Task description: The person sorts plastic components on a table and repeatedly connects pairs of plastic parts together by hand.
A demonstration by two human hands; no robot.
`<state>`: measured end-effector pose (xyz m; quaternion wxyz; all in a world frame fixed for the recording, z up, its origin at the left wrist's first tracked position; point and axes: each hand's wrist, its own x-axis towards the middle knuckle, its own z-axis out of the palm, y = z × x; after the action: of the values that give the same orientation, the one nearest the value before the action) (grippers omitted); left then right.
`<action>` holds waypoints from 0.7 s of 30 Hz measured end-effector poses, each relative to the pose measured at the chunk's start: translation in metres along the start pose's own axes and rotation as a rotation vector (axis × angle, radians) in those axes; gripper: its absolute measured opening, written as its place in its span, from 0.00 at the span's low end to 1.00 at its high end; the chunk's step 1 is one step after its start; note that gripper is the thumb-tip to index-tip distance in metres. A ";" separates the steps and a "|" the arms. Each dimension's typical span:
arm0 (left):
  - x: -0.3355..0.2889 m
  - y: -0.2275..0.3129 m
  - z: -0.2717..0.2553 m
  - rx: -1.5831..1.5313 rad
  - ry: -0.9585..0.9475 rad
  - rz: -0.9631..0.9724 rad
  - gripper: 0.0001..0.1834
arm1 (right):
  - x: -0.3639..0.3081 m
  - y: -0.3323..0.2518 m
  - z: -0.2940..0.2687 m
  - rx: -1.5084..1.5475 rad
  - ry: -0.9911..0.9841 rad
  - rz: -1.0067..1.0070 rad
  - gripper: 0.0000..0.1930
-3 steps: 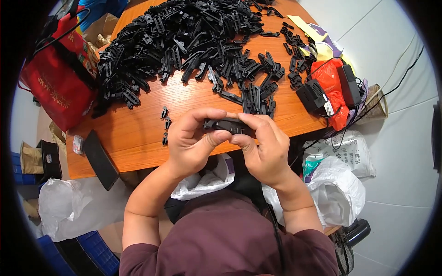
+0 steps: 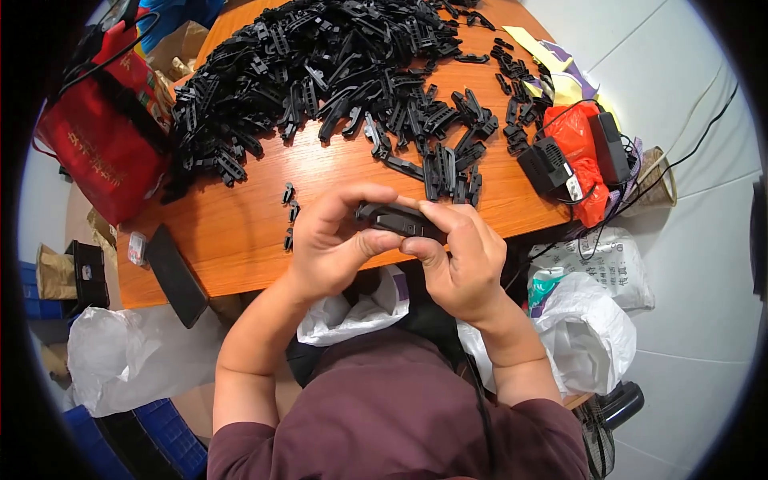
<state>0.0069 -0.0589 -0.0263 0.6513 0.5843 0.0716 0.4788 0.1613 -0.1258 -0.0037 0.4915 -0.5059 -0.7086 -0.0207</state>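
Between my two hands, above the table's near edge, is an elongated black plastic part [image 2: 400,222]. My left hand [image 2: 332,240] grips its left end with thumb and fingers. My right hand [image 2: 460,252] pinches the right end, its thumb below and fingers on top. The fingers cover both ends of the part. Beyond my hands, a large heap of similar black plastic parts [image 2: 320,72] spreads over the wooden table [image 2: 256,160]. A short column of small black clips [image 2: 290,211] lies just left of my left hand.
A red bag [image 2: 104,136] stands at the left, and a black tablet-like slab [image 2: 178,276] overhangs the table edge. At the right are black power adapters [image 2: 546,168] beside a red plastic bag [image 2: 570,132]. An open white sack [image 2: 588,332] sits below them, and another white sack [image 2: 360,316] lies under my hands.
The black plastic part has tilted slightly in my fingers, so its near face shows a little differently. My hands otherwise hold nearly the same place.
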 end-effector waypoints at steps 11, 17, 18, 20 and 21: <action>0.075 -0.030 -0.040 1.268 -0.017 -0.305 0.12 | -0.069 0.006 0.037 0.124 -0.328 0.009 0.15; 0.087 -0.047 -0.044 1.528 0.033 -0.417 0.14 | -0.031 0.077 -0.019 -0.417 -0.202 0.271 0.13; 0.089 -0.044 -0.044 1.496 0.062 -0.570 0.14 | -0.029 0.089 -0.025 -0.504 -0.255 0.287 0.13; 0.084 -0.048 -0.056 1.545 0.060 -0.538 0.14 | -0.030 0.096 -0.030 -0.489 -0.326 0.288 0.10; 0.081 -0.048 -0.062 1.567 0.045 -0.480 0.13 | -0.030 0.094 -0.031 -0.458 -0.295 0.318 0.08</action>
<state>0.0357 0.0476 -0.0477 0.1372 0.8289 0.5215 0.1489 0.2514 -0.1171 -0.0536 0.2540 -0.7054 -0.6611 -0.0292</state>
